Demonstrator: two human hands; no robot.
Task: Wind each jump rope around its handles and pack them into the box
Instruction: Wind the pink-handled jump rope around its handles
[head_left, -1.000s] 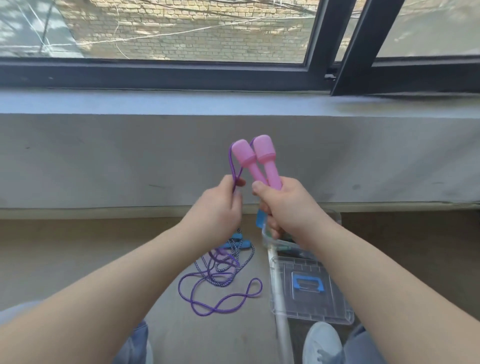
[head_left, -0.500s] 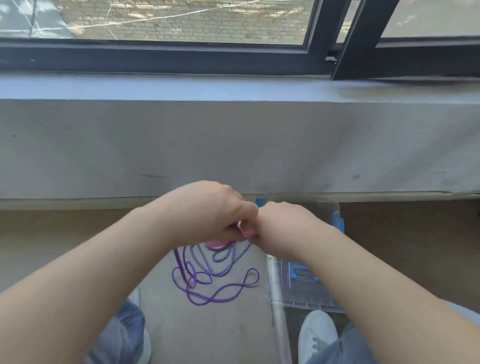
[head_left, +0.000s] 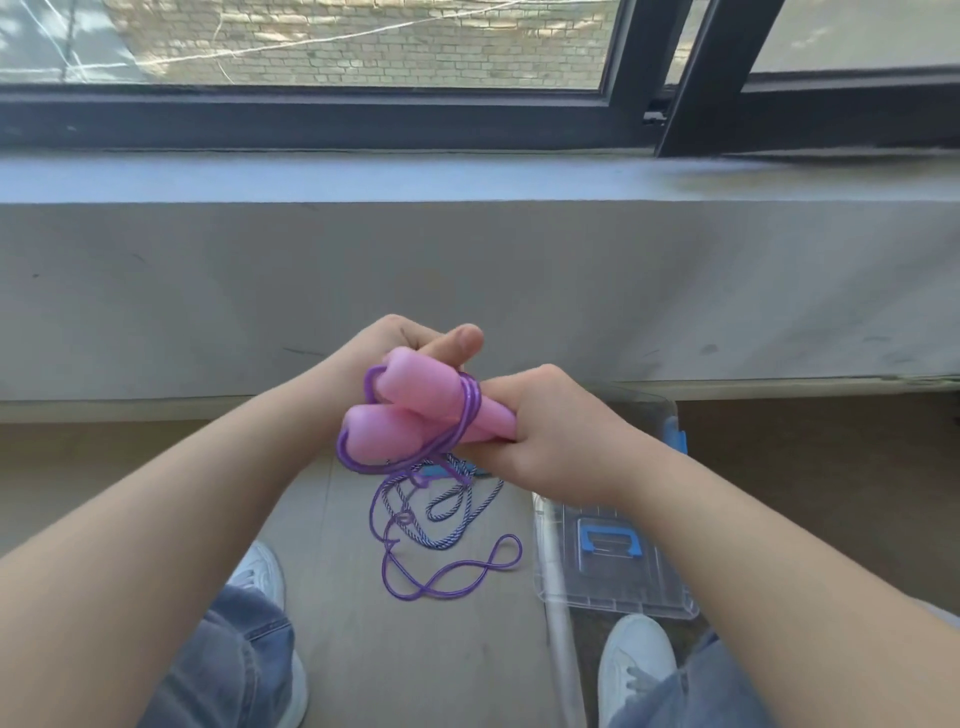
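Your right hand (head_left: 550, 431) clamps the two pink foam handles (head_left: 415, 410) together in mid-air so the purple plastic cord (head_left: 470, 410) binds them. Your left hand (head_left: 384, 343) curls behind their heads; its grip is hidden.

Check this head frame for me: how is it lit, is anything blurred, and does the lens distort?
Head view: even daylight from the window, no harsh glare; the left hand, right hand and pink handles look slightly soft; the purple rope on the floor is crisper; forearms balloon toward the lower corners, wide-angle stretch.
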